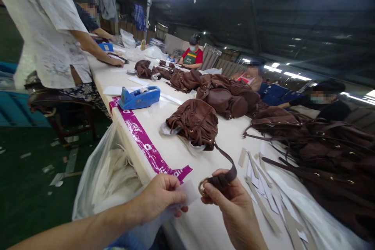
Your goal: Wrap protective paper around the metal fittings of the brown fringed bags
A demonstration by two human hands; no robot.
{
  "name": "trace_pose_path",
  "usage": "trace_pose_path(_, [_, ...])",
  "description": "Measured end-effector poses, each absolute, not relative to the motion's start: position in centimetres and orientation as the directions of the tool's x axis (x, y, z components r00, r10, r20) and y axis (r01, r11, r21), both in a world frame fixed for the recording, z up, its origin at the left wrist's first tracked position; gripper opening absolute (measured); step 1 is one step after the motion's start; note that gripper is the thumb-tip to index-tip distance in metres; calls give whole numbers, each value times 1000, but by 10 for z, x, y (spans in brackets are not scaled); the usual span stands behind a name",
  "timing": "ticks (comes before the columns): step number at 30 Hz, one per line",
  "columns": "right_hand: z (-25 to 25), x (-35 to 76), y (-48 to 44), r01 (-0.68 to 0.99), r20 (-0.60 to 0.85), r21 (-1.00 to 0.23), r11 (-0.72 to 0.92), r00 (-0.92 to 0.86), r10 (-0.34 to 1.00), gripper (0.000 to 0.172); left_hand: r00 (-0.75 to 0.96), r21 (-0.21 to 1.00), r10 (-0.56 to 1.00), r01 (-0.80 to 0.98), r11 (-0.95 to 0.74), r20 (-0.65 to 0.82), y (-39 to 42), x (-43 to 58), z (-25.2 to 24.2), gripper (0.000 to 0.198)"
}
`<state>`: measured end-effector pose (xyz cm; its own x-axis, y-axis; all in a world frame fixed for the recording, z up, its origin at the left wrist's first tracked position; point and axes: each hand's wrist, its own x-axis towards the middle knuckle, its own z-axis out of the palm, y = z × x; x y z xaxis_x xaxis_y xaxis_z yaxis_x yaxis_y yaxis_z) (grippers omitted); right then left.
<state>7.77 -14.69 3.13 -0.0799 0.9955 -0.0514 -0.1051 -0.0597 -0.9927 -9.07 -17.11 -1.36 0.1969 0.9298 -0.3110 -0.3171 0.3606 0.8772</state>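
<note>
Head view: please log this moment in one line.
left hand: pinches pale slip | right hand: holds strap at ring | strap from fringed bag on table

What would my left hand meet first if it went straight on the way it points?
Probably the metal ring on the brown strap pinched in your right hand. Your left hand points rightward at it, its pale slip leading; depth is hard to judge.

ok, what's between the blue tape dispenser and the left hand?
Head view: a magenta printed tape strip runs along the table between blue tape dispenser and left hand.
</note>
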Motion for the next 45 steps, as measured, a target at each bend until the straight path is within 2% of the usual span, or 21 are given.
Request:
trace_pose_path(16, [26,74,-145,-49,-15,-999,-22,-122,992,43,211,878,923,-297,375,-322,-173,-85,-7,29])
trace_pose_path(22, [16,86,-136,-16,11,-1000,8,-186,983,35,226,870,920,-313,380,-321,-169,-77,-12,21])
trace_pose_path(26, [14,93,-132,8,-24,-1000,-23,-228,973,31,246,872,922,-322,370,-300,-169,-69,-11,17])
trace_pose_path(29, [19,93,-133,-28,-76,-996,-83,-208,975,30,244,873,925,-328,361,-291,-170,-66,-9,18])
trace_pose_path(34, [24,94,-133,-80,-122,-986,-144,-227,966,36,170,930,963,-269,250,-210,-171,-61,-12,23])
trace_pose_path(37, [20,97,-132,-44,-115,-990,-133,-283,952,39,162,906,956,-314,284,-244,-172,-57,-11,30])
trace_pose_path(41, [17,99,-130,11,-85,-996,-86,-295,952,29,199,876,938,-344,337,-283,-172,-54,-8,37])
trace_pose_path(45, [22,99,-131,-25,-120,-990,-138,-354,927,31,203,863,938,-375,339,-280,-170,-50,-9,41])
